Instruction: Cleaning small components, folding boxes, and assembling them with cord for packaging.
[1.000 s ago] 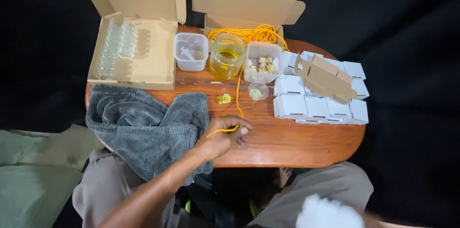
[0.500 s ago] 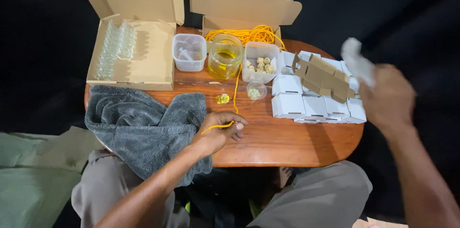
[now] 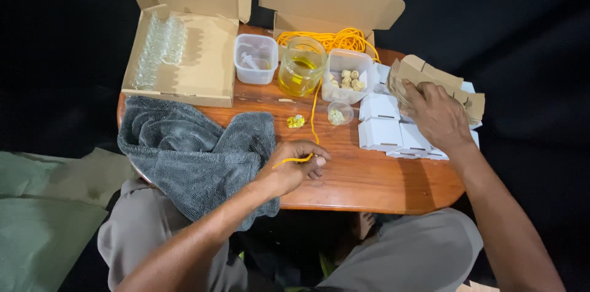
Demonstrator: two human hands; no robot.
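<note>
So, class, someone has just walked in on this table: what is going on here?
A person sits at a small wooden table. The left hand pinches the end of a yellow cord that runs back to a coil in an open cardboard box. The right hand rests on a stack of folded brown cardboard pieces above some small white boxes. A grey towel lies beside the left hand.

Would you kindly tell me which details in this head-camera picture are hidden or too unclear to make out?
- Head view: how far the thin yellow cord runs inside the left hand; the curled fingers hide it.
- Head view: the flat brown cardboard pieces are partly covered by the right hand.
- Head view: the small pale pieces in the clear plastic tub are too small to identify.
- Head view: the round wooden table hides the near end of the grey towel.
</note>
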